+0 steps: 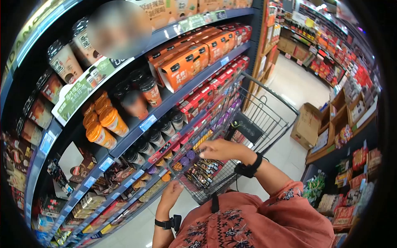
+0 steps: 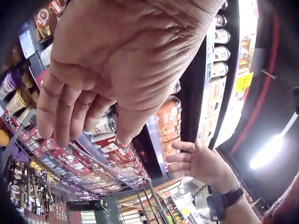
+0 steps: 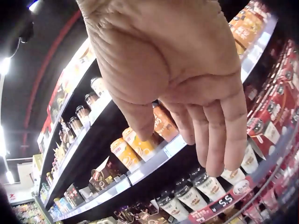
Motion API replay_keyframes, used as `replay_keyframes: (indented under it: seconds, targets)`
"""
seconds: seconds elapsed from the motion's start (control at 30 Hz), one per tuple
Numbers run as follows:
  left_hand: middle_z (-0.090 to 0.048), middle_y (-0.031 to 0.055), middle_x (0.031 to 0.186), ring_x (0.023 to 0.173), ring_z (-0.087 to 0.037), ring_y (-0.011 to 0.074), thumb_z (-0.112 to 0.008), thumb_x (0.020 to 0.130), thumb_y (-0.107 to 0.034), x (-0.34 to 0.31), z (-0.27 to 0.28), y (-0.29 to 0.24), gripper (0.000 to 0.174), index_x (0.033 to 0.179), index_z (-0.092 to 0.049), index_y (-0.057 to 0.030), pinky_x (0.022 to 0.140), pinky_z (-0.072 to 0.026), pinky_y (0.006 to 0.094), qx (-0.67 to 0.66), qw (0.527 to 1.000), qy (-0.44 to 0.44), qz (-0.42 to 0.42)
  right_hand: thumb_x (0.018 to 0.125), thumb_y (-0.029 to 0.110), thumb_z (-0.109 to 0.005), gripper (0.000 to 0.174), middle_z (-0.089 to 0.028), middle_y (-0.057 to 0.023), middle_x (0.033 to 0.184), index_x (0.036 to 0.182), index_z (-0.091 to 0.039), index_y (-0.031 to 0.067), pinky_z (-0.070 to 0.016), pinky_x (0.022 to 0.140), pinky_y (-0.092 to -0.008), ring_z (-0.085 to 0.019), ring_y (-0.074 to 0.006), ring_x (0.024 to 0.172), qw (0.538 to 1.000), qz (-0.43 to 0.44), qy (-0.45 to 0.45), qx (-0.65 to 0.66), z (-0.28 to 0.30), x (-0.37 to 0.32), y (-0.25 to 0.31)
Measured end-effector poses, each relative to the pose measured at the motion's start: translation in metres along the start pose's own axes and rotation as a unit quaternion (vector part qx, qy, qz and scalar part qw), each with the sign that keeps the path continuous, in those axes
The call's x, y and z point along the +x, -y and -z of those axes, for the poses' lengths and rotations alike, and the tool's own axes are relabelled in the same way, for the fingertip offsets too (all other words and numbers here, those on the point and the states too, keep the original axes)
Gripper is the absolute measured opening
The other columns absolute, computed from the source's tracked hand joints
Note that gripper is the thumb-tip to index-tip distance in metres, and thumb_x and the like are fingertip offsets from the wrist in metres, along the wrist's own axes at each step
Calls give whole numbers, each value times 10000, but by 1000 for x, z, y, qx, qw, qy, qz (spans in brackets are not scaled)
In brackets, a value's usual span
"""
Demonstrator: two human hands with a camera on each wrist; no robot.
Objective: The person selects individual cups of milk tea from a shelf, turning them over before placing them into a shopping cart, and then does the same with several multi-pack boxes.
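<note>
My left hand [image 1: 169,195] is held up near the shelf side of a wire shopping cart [image 1: 264,142], fingers loosely bent with nothing in them. In the left wrist view its palm [image 2: 126,60] fills the top, fingers pointing down. My right hand [image 1: 223,149] hovers over the cart, also holding nothing; the right wrist view shows its palm [image 3: 173,60] and extended fingers. Below the hands, many small dark packets [image 1: 202,171] lie in the cart's basket. Closest on the shelf are cups with orange lids [image 1: 114,120] and a dark-lidded orange cup [image 1: 150,91].
Tiered shelves [image 1: 136,128] run along the left, stocked with orange multipack cartons [image 1: 184,66], white cups [image 3: 205,182] and red packs [image 3: 273,121]. A cardboard box [image 1: 307,125] stands on the aisle floor to the right, beside wooden display bins [image 1: 341,109].
</note>
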State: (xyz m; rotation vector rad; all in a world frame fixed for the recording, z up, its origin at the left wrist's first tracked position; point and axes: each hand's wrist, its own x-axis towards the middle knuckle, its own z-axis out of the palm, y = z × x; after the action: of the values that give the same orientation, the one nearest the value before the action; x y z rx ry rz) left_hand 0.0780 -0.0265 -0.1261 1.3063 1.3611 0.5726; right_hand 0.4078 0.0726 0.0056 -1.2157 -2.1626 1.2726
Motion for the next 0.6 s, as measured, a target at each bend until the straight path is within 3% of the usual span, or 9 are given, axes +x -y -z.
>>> replay_keyframes:
  seconds: [0.03,0.13,0.17,0.3,0.37,0.47,0.6]
  targets:
    - [-626,69,1085,979,-621,159,-675,945,-395,3,-1,0,576,1323,-541,18,808,-517,305,5,1000,12,-7,983,471,-611,551,-694,-202,1111,1257,-593,-6,-519,886,-379,-680,-292,1015,1000,-26,3,17,-2,-19,9]
    - [-628,66,1082,970,-617,155,-685,942,-393,12,-9,-3,572,1317,-548,16,810,-512,298,19,998,50,-17,987,472,-606,539,-698,-165,1047,1250,-598,2,-517,854,-358,-678,-262,970,995,-68,-35,61,-25,-53,-16]
    - [-629,66,1081,967,-615,154,-689,941,-393,15,-12,-6,571,1315,-551,16,811,-510,296,23,998,61,-20,989,446,-615,501,-684,-108,969,1238,-604,11,-515,815,-330,-661,-203,915,992,-98,-33,78,-30,-62,-23]
    - [-636,69,1085,960,-607,147,-691,948,-391,22,-27,-24,561,1311,-560,16,814,-509,297,46,993,100,-32,994,376,-630,409,-657,-37,919,1213,-618,30,-510,741,-286,-626,-119,850,962,-143,-115,204,-54,-90,-40]
    - [-642,72,1097,955,-604,145,-689,954,-388,21,-34,-35,560,1319,-559,16,815,-509,302,56,992,112,-29,999,366,-623,389,-658,-28,938,1210,-617,39,-519,745,-278,-633,-113,849,941,-153,-148,263,-65,-97,-43]
    - [-681,165,1159,1054,-662,227,-676,964,-354,22,-39,-38,545,1323,-557,38,929,-506,337,72,991,114,-22,1004,346,-616,357,-657,-22,968,1203,-612,49,-533,748,-275,-645,-115,848,917,-165,-173,319,-76,-100,-51]
    - [-657,89,1152,989,-613,152,-683,959,-376,23,-36,-27,557,1344,-553,4,834,-514,301,54,993,105,-21,1005,322,-610,329,-653,-27,995,1195,-606,53,-548,746,-283,-658,-134,846,903,-146,-164,370,-76,-94,-59]
